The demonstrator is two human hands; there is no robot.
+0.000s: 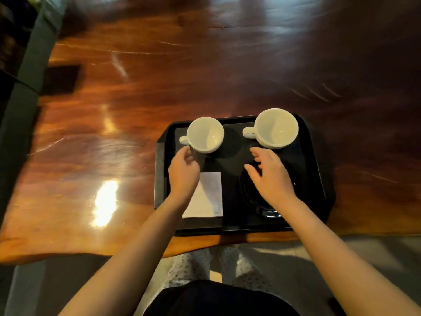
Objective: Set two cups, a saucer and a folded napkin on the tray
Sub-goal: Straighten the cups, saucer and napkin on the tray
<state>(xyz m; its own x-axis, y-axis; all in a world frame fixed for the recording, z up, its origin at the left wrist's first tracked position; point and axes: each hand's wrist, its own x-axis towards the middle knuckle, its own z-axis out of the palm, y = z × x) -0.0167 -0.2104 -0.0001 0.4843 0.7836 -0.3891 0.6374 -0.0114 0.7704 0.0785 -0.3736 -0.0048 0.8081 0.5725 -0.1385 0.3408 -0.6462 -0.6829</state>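
While right hand (271, 176) hides most of dark saucer (252, 197), left hand (183, 173) overlaps napkin (208, 197), both grips spread, empty.

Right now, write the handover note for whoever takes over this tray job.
Left hand: open, empty, above the napkin's far corner, just short of the left cup.
Right hand: open, empty, over the dark saucer.
On the black tray: both white cups upright at the far edge, right cup beside the left; folded napkin near left; saucer near right.
Done: all four pieces placed.
Left: nothing evident beyond withdrawing both hands.
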